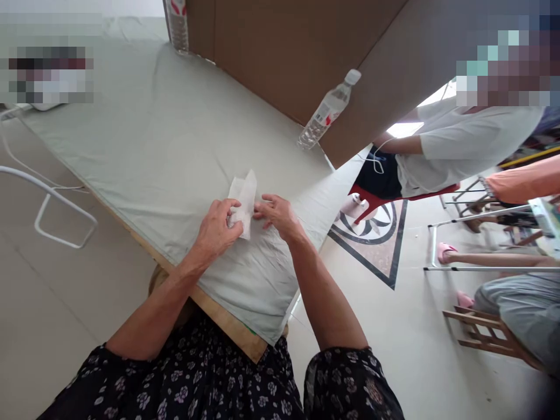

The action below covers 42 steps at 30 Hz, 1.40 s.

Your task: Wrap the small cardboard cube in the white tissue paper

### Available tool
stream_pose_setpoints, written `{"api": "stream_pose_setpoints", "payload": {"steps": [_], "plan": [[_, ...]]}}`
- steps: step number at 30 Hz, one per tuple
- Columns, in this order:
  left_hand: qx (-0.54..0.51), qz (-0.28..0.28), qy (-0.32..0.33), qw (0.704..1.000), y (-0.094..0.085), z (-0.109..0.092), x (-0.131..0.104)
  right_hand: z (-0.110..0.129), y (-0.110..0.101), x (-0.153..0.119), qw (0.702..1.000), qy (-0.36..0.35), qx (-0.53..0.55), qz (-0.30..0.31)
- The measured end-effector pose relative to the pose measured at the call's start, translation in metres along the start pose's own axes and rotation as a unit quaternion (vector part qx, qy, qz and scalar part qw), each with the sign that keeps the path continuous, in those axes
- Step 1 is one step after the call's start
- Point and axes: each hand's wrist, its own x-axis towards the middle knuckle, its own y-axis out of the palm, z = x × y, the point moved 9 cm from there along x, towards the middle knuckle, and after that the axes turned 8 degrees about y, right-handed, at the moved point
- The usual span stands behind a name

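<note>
A white folded tissue (243,195) lies on the cloth-covered table (144,128) near its front corner, one flap standing up. My left hand (219,224) is at its left side, with thumb and fingers curled over the lower part of the tissue and gripping it. My right hand (277,216) is close by on the right, fingers apart and slightly bent. Its fingertips are at the tissue's right edge; whether they touch it I cannot tell. Nothing shows in the right palm.
Behind the tissue stands a large brown cardboard panel (280,52), with a clear water bottle (326,114) before it and another bottle (178,26) at its left end. A white cable (44,175) hangs at left. To the right sits a person (472,140) in a white shirt.
</note>
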Motion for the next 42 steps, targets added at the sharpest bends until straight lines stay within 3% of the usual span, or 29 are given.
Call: {"api": "stream_pose_setpoints", "payload": {"steps": [4, 7, 14, 17, 20, 23, 25, 30, 35, 38, 42], "plan": [[0.023, 0.023, 0.017, 0.999, 0.002, -0.005, 0.000, 0.012, 0.013, 0.026, 1.000, 0.003, -0.030, -0.005], [0.034, 0.035, 0.011, 0.999, 0.004, -0.003, 0.001, 0.024, 0.025, 0.038, 0.999, -0.014, -0.042, 0.024], [0.051, 0.055, -0.001, 0.997, 0.004, 0.002, 0.004, 0.033, 0.042, 0.042, 0.990, -0.105, 0.016, 0.089], [0.047, 0.047, 0.013, 0.998, 0.003, 0.002, 0.003, 0.035, 0.044, 0.031, 0.980, -0.162, 0.062, 0.098], [0.037, -0.007, 0.000, 0.999, -0.004, 0.007, -0.003, 0.038, 0.045, 0.010, 0.969, -0.208, 0.072, 0.111], [0.049, -0.083, -0.003, 0.995, -0.015, 0.010, -0.009, 0.043, 0.042, -0.020, 0.958, -0.267, 0.016, 0.102], [0.052, -0.093, 0.030, 0.994, -0.017, 0.006, -0.010, 0.044, 0.041, -0.041, 0.943, -0.315, -0.033, 0.103], [0.028, -0.017, 0.080, 0.996, -0.008, 0.002, -0.003, 0.032, 0.042, -0.077, 0.896, -0.409, -0.139, 0.101], [-0.006, 0.044, 0.082, 0.996, -0.010, 0.010, -0.002, 0.010, 0.051, -0.082, 0.854, -0.447, -0.262, 0.047], [-0.034, 0.096, 0.079, 0.992, -0.015, 0.012, -0.004, 0.012, 0.050, -0.071, 0.866, -0.434, -0.247, 0.021], [-0.071, 0.145, 0.062, 0.985, -0.020, 0.009, 0.000, 0.021, 0.039, -0.038, 0.939, -0.322, -0.106, 0.060]]}}
